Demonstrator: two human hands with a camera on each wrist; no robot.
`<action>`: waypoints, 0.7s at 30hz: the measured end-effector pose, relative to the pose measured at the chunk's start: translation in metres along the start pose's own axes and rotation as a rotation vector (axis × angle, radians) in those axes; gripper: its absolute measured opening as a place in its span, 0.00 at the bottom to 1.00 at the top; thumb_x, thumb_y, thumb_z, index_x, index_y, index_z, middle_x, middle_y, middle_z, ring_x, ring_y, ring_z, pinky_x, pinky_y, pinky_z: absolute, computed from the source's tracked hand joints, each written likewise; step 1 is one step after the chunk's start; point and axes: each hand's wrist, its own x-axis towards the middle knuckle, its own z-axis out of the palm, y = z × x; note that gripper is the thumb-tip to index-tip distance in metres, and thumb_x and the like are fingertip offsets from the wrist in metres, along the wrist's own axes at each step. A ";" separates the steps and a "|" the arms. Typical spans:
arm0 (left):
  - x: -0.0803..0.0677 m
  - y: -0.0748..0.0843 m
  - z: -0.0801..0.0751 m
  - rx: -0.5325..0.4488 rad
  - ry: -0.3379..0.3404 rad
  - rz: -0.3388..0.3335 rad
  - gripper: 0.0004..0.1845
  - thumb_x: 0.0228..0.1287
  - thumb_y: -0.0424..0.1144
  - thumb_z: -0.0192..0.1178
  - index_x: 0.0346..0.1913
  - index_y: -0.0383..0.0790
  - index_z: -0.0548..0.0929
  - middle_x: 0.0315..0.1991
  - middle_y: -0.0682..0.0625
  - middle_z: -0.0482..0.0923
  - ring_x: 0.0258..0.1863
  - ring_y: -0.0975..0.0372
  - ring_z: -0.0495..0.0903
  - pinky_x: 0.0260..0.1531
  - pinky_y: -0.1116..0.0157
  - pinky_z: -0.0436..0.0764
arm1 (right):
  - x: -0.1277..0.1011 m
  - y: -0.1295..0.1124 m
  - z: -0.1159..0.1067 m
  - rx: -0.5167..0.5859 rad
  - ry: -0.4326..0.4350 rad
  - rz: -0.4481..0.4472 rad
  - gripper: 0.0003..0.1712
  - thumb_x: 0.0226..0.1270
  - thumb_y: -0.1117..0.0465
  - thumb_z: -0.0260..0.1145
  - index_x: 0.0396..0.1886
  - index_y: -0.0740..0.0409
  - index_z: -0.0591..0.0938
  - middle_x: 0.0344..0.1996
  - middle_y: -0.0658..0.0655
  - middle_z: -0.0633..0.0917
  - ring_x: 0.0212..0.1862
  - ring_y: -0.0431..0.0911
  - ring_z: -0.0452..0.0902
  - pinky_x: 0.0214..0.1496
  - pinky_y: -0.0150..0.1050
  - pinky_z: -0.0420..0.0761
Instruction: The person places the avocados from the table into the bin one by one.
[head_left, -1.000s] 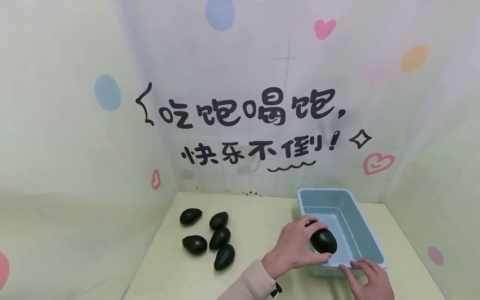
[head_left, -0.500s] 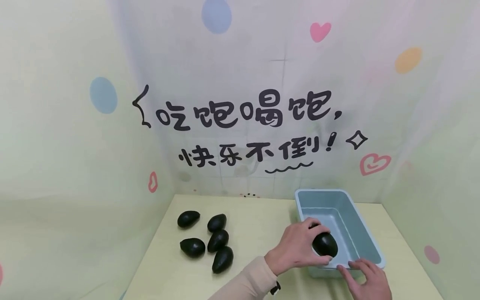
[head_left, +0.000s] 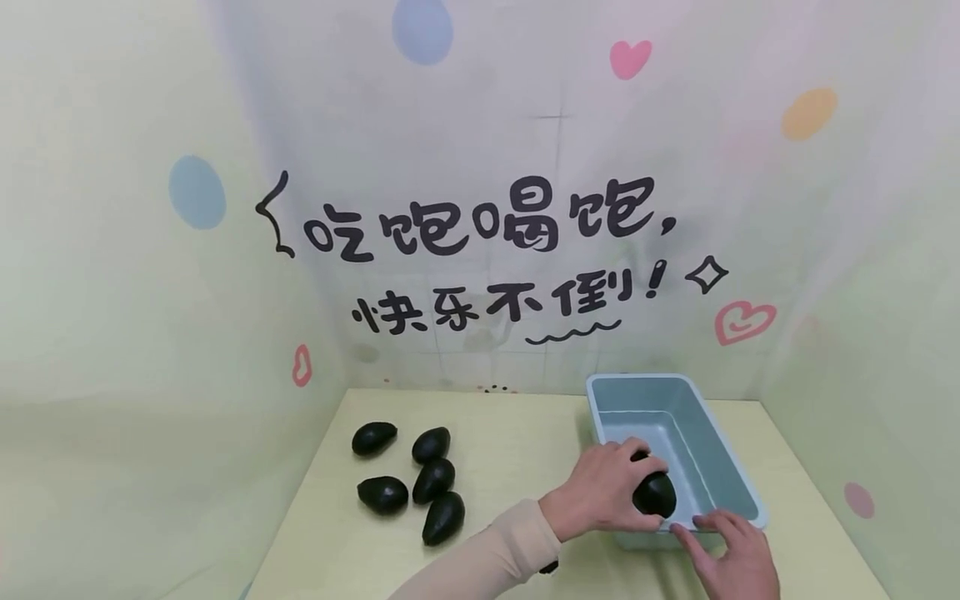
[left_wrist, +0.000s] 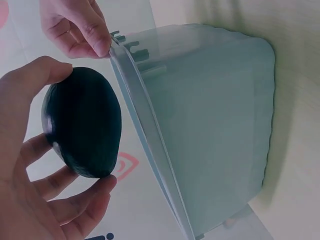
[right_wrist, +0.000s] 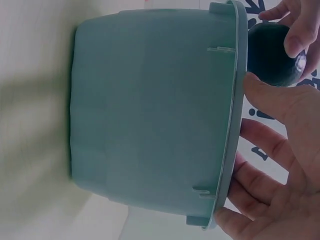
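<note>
My left hand point(head_left: 603, 492) holds a dark, pear-shaped avocado point(head_left: 656, 497) over the near end of a light blue plastic bin point(head_left: 723, 446). In the left wrist view, thumb and fingertips grip the avocado point(left_wrist: 82, 122) at its ends, just outside the line of the rim. My right hand point(head_left: 735, 558) is at the bin's near rim. The right wrist view has its thumb at the rim point(right_wrist: 232, 140) and several fingers bent over the edge. Part of the bin floor is hidden behind the left hand and avocado.
Several more avocados lie on the left of the pale table point(head_left: 525, 450): a rear one point(head_left: 373, 438), a left one point(head_left: 383, 495) and a near one point(head_left: 444, 518) among them. A printed cloth point(head_left: 480, 167) hangs behind and along both sides.
The left hand and avocado have shifted slightly right and lower over the bin's near end. The right hand stays at the rim. The whole head view has drifted a little.
</note>
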 end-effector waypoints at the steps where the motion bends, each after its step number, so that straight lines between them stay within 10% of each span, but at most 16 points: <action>1: 0.001 0.001 0.001 0.013 -0.005 0.008 0.33 0.58 0.70 0.71 0.65 0.64 0.83 0.60 0.58 0.80 0.39 0.69 0.81 0.30 0.77 0.69 | 0.001 -0.001 -0.001 -0.002 -0.017 0.006 0.15 0.56 0.55 0.84 0.34 0.61 0.91 0.38 0.63 0.89 0.45 0.65 0.83 0.51 0.64 0.78; 21: 0.012 -0.001 0.009 0.084 -0.095 0.061 0.34 0.59 0.71 0.68 0.67 0.65 0.81 0.62 0.57 0.79 0.36 0.69 0.79 0.32 0.75 0.71 | 0.002 0.000 -0.004 -0.014 -0.119 0.072 0.18 0.61 0.50 0.81 0.37 0.60 0.90 0.42 0.64 0.89 0.50 0.65 0.82 0.54 0.64 0.77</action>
